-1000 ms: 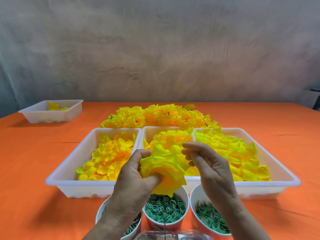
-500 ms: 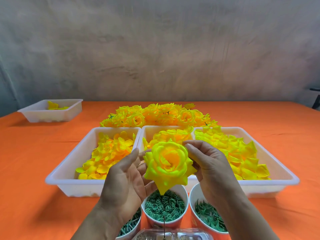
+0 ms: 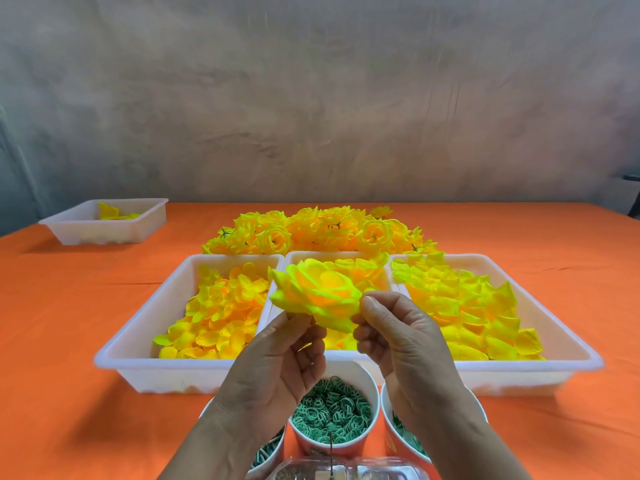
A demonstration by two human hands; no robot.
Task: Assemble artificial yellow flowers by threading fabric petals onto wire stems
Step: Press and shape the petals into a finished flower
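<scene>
An orange table (image 3: 69, 341) stands before a mottled grey wall. Nearest are paper cups (image 3: 356, 374) of green parts. Above them the left hand (image 3: 277, 368) grips a yellow flower (image 3: 318, 292) from beneath, and the right hand (image 3: 405, 344) pinches its edge. Behind lie three petal trays (image 3: 138, 368), then a pile of finished flowers (image 3: 322, 230), and a far tray (image 3: 104, 233) at the left.

Layered yellow fabric flower (image 3: 317, 297), tilted, held above the trays.

Three trays (image 3: 166, 363) sit side by side on the worktop (image 3: 69, 341), flowers (image 3: 322, 230) heaped behind. Three cups (image 3: 356, 372) stand at its near edge, another tray (image 3: 104, 233) far left.
</scene>
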